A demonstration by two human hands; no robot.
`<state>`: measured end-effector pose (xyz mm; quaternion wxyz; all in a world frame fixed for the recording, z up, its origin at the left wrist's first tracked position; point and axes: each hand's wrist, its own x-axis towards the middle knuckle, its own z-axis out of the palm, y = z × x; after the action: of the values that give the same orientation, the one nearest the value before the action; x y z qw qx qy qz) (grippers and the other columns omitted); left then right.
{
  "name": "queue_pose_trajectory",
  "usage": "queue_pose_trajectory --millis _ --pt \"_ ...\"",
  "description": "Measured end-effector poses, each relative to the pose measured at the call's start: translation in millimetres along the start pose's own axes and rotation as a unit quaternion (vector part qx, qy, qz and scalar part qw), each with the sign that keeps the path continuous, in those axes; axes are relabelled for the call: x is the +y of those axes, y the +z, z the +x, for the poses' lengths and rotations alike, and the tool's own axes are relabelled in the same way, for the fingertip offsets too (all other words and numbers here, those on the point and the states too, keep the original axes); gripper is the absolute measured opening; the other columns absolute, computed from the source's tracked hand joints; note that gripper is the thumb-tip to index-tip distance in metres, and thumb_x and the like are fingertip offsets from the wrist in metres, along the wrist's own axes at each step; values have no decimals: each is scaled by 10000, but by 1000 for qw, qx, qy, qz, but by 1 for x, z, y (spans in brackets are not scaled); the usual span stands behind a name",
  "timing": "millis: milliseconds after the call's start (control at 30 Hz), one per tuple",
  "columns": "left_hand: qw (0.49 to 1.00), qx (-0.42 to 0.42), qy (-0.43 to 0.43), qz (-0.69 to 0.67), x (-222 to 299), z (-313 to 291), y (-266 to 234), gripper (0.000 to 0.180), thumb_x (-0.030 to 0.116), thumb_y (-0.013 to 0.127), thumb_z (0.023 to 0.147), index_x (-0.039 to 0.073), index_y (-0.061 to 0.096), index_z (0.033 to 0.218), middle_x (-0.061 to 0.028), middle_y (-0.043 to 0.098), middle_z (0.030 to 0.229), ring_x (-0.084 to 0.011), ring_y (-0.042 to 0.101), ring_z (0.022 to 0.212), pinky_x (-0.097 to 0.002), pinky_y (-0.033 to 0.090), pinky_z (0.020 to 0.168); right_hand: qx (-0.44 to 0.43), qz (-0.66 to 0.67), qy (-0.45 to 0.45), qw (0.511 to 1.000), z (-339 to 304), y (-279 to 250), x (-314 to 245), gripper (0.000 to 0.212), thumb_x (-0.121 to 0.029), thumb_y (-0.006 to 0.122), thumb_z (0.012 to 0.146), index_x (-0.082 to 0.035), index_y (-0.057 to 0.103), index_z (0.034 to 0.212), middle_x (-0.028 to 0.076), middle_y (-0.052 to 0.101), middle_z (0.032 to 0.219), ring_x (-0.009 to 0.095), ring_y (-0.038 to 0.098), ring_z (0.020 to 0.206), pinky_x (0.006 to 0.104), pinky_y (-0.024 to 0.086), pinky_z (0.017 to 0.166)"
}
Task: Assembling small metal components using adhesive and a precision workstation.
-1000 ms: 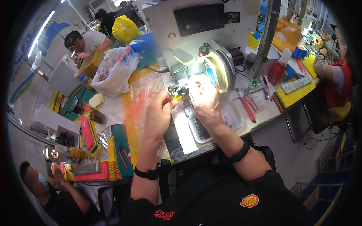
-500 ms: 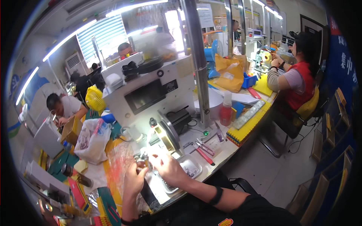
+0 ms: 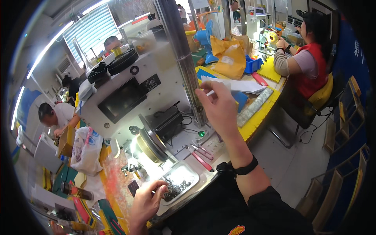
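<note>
My left hand (image 3: 148,201) is at the near edge of a clear shallow tray (image 3: 192,172) with small dark pieces (image 3: 175,190) in it. Its thumb and forefinger are drawn together; anything between them is too small to make out. Out beyond the metal post (image 3: 184,74), my right hand (image 3: 219,105) is raised with bent fingers over the right part of the bench. A whitish bit shows among those fingers, and I cannot tell what it is. Behind the tray stands a grey machine (image 3: 113,88) with a dark screen and a brightly lit round wheel (image 3: 150,148).
Red-handled pliers (image 3: 203,159) lie right of the tray. A black box (image 3: 164,121) with cables sits behind them. Further right are white papers (image 3: 250,87), a yellow envelope (image 3: 229,58) and a blue bin (image 3: 253,64). A person in a red vest (image 3: 315,78) works at the far right.
My right hand has left the lit wheel and swung up and right across the bench. My left hand has dropped toward the tray. The view has shifted; the red bottle no longer shows.
</note>
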<state>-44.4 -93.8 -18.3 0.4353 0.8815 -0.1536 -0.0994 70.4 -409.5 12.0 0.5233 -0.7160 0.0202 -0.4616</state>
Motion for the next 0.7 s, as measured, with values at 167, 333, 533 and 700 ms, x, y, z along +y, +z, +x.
queue_pose_trajectory --millis 167,333,533,700 --pt "1000 -18 5 15 25 2 12 136 51 661 1033 -24 741 1113 -58 729 869 -108 676 737 -276 530 701 18 1 -32 999 1 -5 6 128 -86 768 948 -5 730 1038 74 663 859 156 580 689 298 483 671" --pt "999 6 36 -35 17 -13 7 161 52 648 1048 9 733 1178 -78 751 881 -111 716 783 -266 550 718 -35 65 40 996 -61 -27 -7 96 -63 753 974 3 724 1038 21 630 846 82 554 728 261 468 680" --pt "961 96 91 -244 47 -1 39 229 46 662 1058 6 705 1280 -50 650 1023 -81 636 789 -221 520 715 -253 253 207 911 -172 -25 -63 125 -93 713 1047 7 702 1121 -26 640 951 28 564 868 217 473 753" --pt "941 155 136 -270 36 -6 48 100 31 723 1022 1 748 1114 -56 609 1127 -70 637 921 -209 518 700 -267 323 290 860 -190 -21 -80 150 -99 719 1047 13 689 1143 10 676 997 53 618 897 249 510 777"
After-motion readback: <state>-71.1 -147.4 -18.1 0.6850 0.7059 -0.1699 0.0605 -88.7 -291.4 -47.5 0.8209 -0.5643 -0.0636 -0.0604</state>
